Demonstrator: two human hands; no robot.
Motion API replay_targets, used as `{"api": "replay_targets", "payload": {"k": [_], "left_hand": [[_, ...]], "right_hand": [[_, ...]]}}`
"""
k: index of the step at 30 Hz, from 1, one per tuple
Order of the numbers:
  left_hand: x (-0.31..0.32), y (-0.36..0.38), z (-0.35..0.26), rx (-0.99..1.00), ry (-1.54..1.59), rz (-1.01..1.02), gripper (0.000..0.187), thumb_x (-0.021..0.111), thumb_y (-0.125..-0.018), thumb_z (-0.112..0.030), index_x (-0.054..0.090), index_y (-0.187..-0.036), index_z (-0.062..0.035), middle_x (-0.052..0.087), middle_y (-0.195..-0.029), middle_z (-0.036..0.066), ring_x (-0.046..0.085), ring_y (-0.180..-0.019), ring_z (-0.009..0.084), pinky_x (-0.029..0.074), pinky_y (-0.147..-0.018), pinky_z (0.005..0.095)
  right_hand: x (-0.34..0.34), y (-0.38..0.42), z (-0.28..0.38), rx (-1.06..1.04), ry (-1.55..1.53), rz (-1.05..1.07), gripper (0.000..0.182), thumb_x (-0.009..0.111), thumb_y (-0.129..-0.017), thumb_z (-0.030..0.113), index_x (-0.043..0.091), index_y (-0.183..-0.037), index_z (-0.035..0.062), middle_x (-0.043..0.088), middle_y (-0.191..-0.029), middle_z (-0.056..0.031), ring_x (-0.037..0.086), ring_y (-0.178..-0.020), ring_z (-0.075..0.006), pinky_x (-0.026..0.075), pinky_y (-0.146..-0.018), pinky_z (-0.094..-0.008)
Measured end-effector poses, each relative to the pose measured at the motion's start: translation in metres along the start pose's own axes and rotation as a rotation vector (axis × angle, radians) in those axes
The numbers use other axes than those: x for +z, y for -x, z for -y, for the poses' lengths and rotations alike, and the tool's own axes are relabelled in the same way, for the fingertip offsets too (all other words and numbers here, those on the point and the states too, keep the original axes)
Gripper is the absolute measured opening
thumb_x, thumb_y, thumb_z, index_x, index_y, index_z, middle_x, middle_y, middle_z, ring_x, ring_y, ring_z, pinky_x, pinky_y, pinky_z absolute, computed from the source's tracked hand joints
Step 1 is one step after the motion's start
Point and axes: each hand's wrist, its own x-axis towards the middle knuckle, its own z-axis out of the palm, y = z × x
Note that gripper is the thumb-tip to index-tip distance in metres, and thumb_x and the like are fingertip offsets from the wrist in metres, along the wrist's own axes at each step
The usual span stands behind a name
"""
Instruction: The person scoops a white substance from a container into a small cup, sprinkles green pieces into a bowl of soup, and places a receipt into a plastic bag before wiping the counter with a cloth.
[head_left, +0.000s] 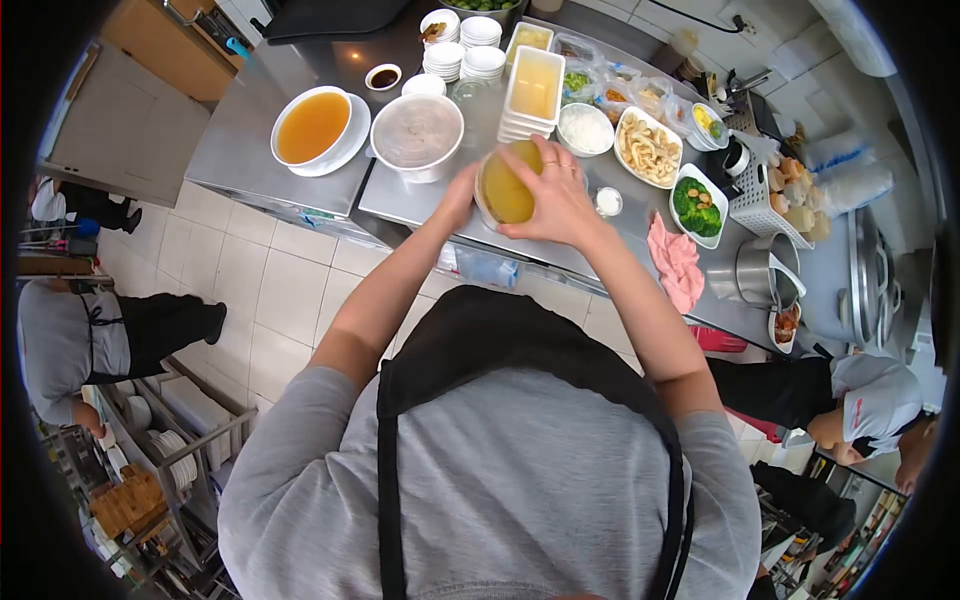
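Both my hands are around a round clear plastic tub with yellow-green contents (512,188) at the counter's front edge. My left hand (461,198) is closed against the tub's left side, its fingertips partly hidden behind it. From the right, my right hand (556,196) grips the tub, thumb and fingers spread over its top and side. Left of the tub stands a white bowl with a translucent lid (418,130). Behind it is a stack of rectangular tubs with a pale yellow lid or contents (535,85). A small cup of white stuff (608,201) sits right of my right hand.
A bowl of orange-brown soup (313,127) and a dish of dark sauce (383,77) are at left. Rightward are white rice-like food (585,129), mushrooms (649,148), broccoli (698,208), a pink cloth (675,263) and a metal pot (765,272). Other people stand at both sides.
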Motion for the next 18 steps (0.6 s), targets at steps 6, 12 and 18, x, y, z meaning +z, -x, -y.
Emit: {"api": "replay_targets", "payload": {"k": [6, 12, 18], "left_hand": [[-0.019, -0.018, 0.036, 0.039, 0.102, -0.005, 0.04, 0.034, -0.091, -0.031, 0.047, -0.119, -0.0038, 0.052, -0.113, 0.008, 0.05, -0.103, 0.0167, 0.039, -0.088, 0.0283], [0.0, 0.021, 0.037, 0.227, -0.126, -0.123, 0.04, 0.031, -0.093, -0.026, 0.038, -0.125, -0.0047, 0.047, -0.118, 0.009, 0.047, -0.107, 0.0174, 0.038, -0.09, 0.0301], [0.015, 0.048, 0.036, 0.392, -0.143, -0.162, 0.039, 0.03, -0.094, -0.025, 0.036, -0.126, -0.004, 0.045, -0.12, 0.01, 0.042, -0.113, 0.0168, 0.034, -0.094, 0.0291]], "right_hand": [[0.018, -0.013, 0.005, -0.006, 0.159, 0.144, 0.091, 0.069, -0.05, 0.047, 0.034, -0.132, 0.0282, 0.024, -0.131, -0.026, 0.023, -0.12, -0.0428, 0.023, -0.093, -0.0533], [0.037, -0.008, 0.029, 0.224, 0.176, -0.049, 0.092, 0.069, -0.048, 0.048, 0.036, -0.131, 0.0266, 0.026, -0.13, -0.0249, 0.025, -0.117, -0.0421, 0.024, -0.087, -0.0546], [0.045, -0.008, 0.041, 0.329, 0.211, -0.064, 0.092, 0.069, -0.047, 0.055, 0.039, -0.13, 0.0264, 0.025, -0.131, -0.0244, 0.025, -0.116, -0.0421, 0.023, -0.086, -0.0563]]}}
